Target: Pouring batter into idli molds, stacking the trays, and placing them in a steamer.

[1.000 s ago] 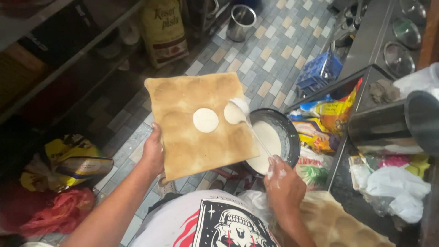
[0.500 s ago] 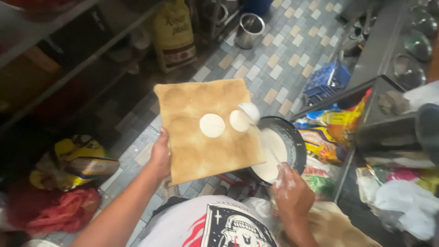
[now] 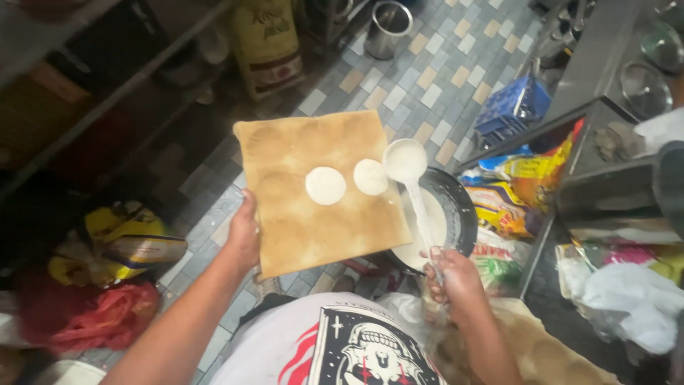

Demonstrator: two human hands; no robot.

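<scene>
the tiled floor [image 3: 427,85] fills most of the view, with a dark shelf rack [image 3: 107,93] along one side and a steel counter [image 3: 613,64] on the other, packets of food [image 3: 527,192] stacked below it. the largest thing in hand is the square brown cloth-covered board [image 3: 313,192], held out flat and tilted a little over the floor; the left hand [image 3: 246,232] is clenched on its near left edge, thumb on top. just beside the board's right edge sits a dark round pot of white batter [image 3: 442,221], partly hidden under the board's corner. the right hand [image 3: 449,274] is wrapped tight around the handle of a ladle [image 3: 406,160], whose bowl, full of white batter, hovers over the board's right side, close to the second disc. two small round white discs of batter [image 3: 325,185] lie side by side near the middle of the board, close but apart. the step in hand looks like portioning batter onto the board, with most of its surface bare. the next move seems to call for a steady tilt of the ladle over a bare patch, keeping the board level so the wet rounds neither run nor merge.
</scene>
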